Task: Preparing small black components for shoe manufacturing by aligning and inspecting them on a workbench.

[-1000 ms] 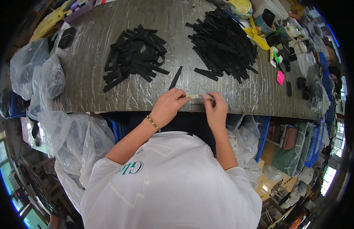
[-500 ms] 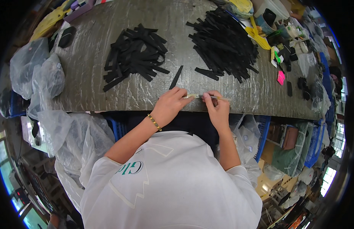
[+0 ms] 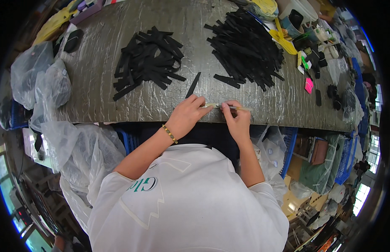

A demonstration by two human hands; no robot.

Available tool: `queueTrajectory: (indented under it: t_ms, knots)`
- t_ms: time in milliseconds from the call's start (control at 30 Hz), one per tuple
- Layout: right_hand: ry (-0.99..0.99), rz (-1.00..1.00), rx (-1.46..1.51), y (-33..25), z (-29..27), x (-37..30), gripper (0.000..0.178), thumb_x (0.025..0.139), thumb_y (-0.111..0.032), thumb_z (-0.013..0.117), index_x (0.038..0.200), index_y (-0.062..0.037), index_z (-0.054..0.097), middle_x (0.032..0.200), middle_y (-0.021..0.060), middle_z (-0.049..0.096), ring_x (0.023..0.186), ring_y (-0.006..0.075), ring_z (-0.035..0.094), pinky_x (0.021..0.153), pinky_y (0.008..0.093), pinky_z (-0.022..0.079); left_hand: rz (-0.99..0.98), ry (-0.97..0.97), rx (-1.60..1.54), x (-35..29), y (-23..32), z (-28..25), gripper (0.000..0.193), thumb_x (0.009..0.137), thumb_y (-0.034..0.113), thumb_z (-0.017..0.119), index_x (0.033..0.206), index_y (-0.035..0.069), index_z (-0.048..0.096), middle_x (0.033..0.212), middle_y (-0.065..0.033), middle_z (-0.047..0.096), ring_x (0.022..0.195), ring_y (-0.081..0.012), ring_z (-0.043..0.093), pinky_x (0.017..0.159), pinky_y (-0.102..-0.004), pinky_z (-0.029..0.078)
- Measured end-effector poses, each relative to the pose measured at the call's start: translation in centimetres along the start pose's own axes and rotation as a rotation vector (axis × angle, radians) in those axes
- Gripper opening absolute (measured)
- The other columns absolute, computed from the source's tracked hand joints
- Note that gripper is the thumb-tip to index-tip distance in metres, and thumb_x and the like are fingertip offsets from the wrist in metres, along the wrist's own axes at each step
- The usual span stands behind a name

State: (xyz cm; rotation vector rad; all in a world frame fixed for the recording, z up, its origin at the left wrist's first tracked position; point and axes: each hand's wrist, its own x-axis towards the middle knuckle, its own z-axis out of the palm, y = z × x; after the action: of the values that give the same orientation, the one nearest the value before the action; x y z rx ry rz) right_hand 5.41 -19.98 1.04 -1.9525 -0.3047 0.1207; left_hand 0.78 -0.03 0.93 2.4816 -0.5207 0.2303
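Note:
At the table's near edge, my left hand (image 3: 187,115) is closed, its fingertips pressing on a small pale strip (image 3: 210,105) with dark marks, like a short piece of ruler. A single black strap piece (image 3: 194,84) lies just beyond those fingers, its near end at the knuckles. My right hand (image 3: 238,119) pinches a slim pale pen-like stick (image 3: 243,108), its tip at the pale strip's right end. Whatever lies under the pale strip is hidden by my fingers. Another loose black strap piece (image 3: 227,81) rests beside the right-hand pile.
Two heaps of black strap pieces, a left pile (image 3: 148,61) and a larger right pile (image 3: 249,48), lie on the dark table (image 3: 98,84). Plastic bags (image 3: 33,77) crowd the left edge. Yellow scissors (image 3: 284,40), a tub (image 3: 293,21) and a pink tag (image 3: 309,85) stand right.
My right hand has shifted very slightly left with the pen-like stick. The left hand stays pressed in the same place, and the piles look unchanged.

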Motion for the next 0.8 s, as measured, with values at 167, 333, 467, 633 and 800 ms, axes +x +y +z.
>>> queueTrajectory:
  t_ms: [167,333,467,633,800]
  knots:
    - [-0.006,-0.014,-0.037,0.0,0.1,0.0,0.017,0.094,-0.011,0.067,0.093,0.0056,0.069,0.082,0.0119,0.070,0.067,0.0169,0.066,0.063,0.0284,0.050,-0.011,-0.010,0.002,0.1,0.1,-0.2,0.046,0.074,-0.004,0.062,0.116,0.012,0.072,0.094,-0.0054,0.055,0.092,-0.0235,0.056,0.081,-0.0340,0.051]
    - [0.010,-0.012,-0.024,0.0,0.0,0.0,0.015,0.094,-0.010,0.067,0.092,0.0044,0.070,0.084,0.0134,0.070,0.067,0.0198,0.066,0.063,0.0295,0.051,-0.009,-0.006,-0.010,0.1,0.1,-0.1,0.044,0.075,-0.003,0.062,0.115,0.013,0.073,0.094,-0.0052,0.055,0.091,-0.0235,0.056,0.080,-0.0339,0.051]
    - [-0.011,-0.052,-0.064,-0.4,-0.1,0.0,0.015,0.094,-0.010,0.066,0.094,0.0048,0.069,0.086,0.0140,0.070,0.068,0.0201,0.067,0.063,0.0301,0.051,-0.006,0.017,-0.023,0.0,-0.1,0.0,0.042,0.076,-0.002,0.062,0.114,0.012,0.073,0.094,-0.0053,0.056,0.091,-0.0235,0.056,0.080,-0.0338,0.051]
    - [-0.087,-0.044,-0.041,-0.9,-0.2,-0.4,0.014,0.094,-0.009,0.066,0.096,0.0042,0.069,0.087,0.0143,0.070,0.069,0.0210,0.066,0.062,0.0302,0.051,-0.036,0.038,-0.124,-0.2,-0.6,0.3,0.049,0.081,-0.004,0.059,0.127,0.010,0.065,0.093,-0.0087,0.057,0.089,-0.0277,0.055,0.080,-0.0361,0.050]
    - [-0.123,-0.045,-0.009,-1.5,1.5,0.1,0.015,0.096,-0.007,0.064,0.094,0.0080,0.069,0.090,0.0098,0.071,0.076,0.0128,0.066,0.068,0.0258,0.052,-0.085,0.109,-0.241,0.0,-0.8,0.4,0.058,0.086,-0.003,0.060,0.142,0.009,0.050,0.096,-0.0121,0.060,0.089,-0.0310,0.057,0.080,-0.0397,0.049]
